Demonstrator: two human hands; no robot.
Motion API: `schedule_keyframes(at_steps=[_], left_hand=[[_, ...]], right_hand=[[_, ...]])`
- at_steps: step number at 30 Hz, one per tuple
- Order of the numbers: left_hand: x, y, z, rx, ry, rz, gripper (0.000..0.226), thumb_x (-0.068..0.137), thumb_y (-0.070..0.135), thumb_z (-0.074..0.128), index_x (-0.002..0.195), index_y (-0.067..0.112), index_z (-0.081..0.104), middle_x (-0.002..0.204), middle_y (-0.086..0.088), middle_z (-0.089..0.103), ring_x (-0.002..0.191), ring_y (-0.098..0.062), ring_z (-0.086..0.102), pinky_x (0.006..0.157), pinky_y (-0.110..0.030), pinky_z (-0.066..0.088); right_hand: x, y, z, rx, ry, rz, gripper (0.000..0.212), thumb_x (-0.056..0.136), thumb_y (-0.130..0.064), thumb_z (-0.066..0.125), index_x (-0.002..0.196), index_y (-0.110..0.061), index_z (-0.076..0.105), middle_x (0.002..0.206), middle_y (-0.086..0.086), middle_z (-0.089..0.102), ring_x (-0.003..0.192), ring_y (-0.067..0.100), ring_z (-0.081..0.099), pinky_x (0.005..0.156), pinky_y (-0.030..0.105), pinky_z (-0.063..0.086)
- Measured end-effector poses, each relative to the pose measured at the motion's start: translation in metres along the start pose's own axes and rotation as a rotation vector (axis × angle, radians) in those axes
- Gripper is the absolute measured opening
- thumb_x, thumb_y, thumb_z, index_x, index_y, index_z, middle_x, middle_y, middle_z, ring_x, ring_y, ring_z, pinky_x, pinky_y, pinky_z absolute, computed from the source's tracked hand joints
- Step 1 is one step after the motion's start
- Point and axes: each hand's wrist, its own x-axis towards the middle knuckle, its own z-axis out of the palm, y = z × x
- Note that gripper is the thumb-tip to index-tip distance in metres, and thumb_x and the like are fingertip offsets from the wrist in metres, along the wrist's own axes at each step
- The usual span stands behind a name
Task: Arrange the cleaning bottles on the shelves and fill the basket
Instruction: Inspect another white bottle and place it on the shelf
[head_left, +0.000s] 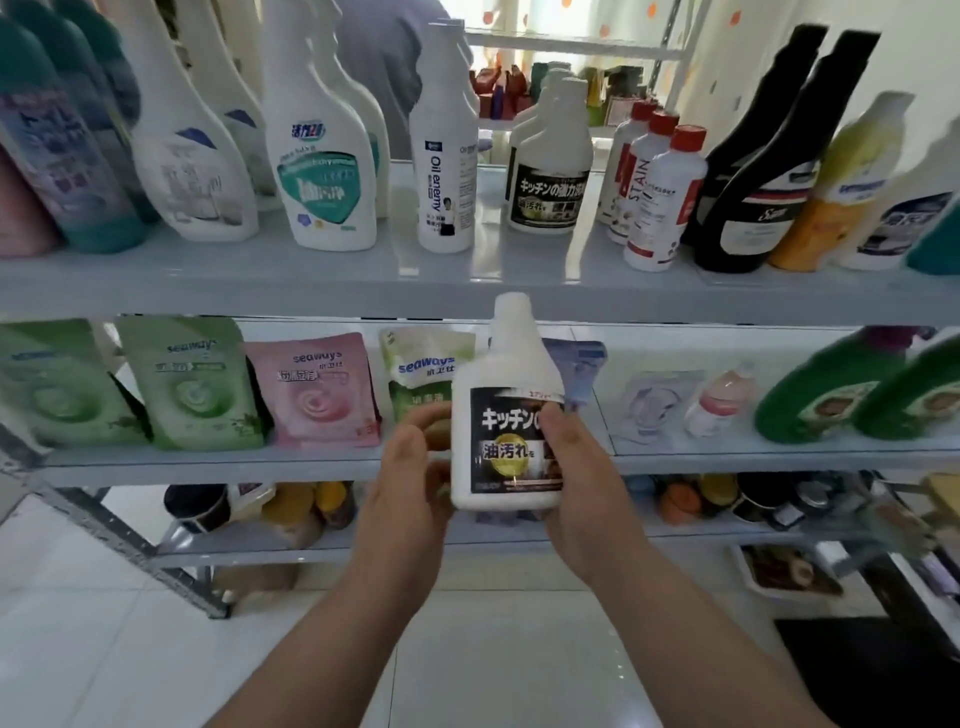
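I hold a white bottle with a black Japanese label upright in front of the shelving, level with the middle shelf. My right hand grips its right side, thumb across the label. My left hand holds its left side, fingers curled behind it. On the top shelf stand matching white bottles with black labels, with bare shelf in front of them. No basket is in view.
The top shelf also carries white spray bottles, an "Oil enemy" bottle, red-capped bottles and black bottles. Refill pouches and green bottles fill the middle shelf. A lower shelf holds assorted items. White tiled floor lies below.
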Motion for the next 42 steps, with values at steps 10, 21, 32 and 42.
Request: schedule_keyframes(at_steps=[10,21,32,42], left_hand=[[-0.019,-0.017,-0.034,-0.288,-0.159,-0.427,0.042,0.107,0.053,0.034,0.141,0.043,0.056,0.134,0.000,0.068,0.120,-0.027,0.067,0.099,-0.061,0.053],[-0.036,-0.006,-0.030,-0.351,-0.153,-0.489,0.050,0.093,0.042,0.058,0.134,0.014,0.061,0.126,-0.020,0.070,0.114,-0.040,0.068,0.091,-0.060,0.057],[-0.040,-0.023,0.035,-0.026,-0.061,-0.466,0.039,0.109,0.025,0.043,0.143,0.040,0.053,0.132,-0.005,0.068,0.113,-0.031,0.070,0.088,-0.056,0.059],[-0.032,-0.059,0.081,0.007,-0.222,-0.507,0.058,0.077,0.028,0.079,0.130,0.013,0.058,0.119,-0.016,0.073,0.103,-0.031,0.072,0.081,-0.046,0.062]], right_hand=[[-0.028,0.026,0.032,-0.476,-0.030,0.013,0.048,0.077,-0.075,0.055,0.125,-0.072,0.047,0.131,-0.040,0.055,0.125,-0.013,0.052,0.106,0.018,0.043],[-0.025,0.025,0.028,0.004,0.095,0.101,0.044,0.081,-0.029,0.058,0.123,-0.041,0.066,0.115,0.003,0.076,0.104,0.027,0.074,0.086,0.048,0.062],[-0.024,0.017,-0.043,-0.318,0.076,0.257,0.048,0.075,-0.064,0.062,0.120,-0.047,0.065,0.113,-0.009,0.075,0.109,0.019,0.070,0.102,0.049,0.054],[-0.026,0.006,-0.110,0.194,0.005,0.213,0.084,0.065,-0.040,0.075,0.138,-0.007,0.054,0.119,0.024,0.072,0.097,0.036,0.073,0.078,0.048,0.062]])
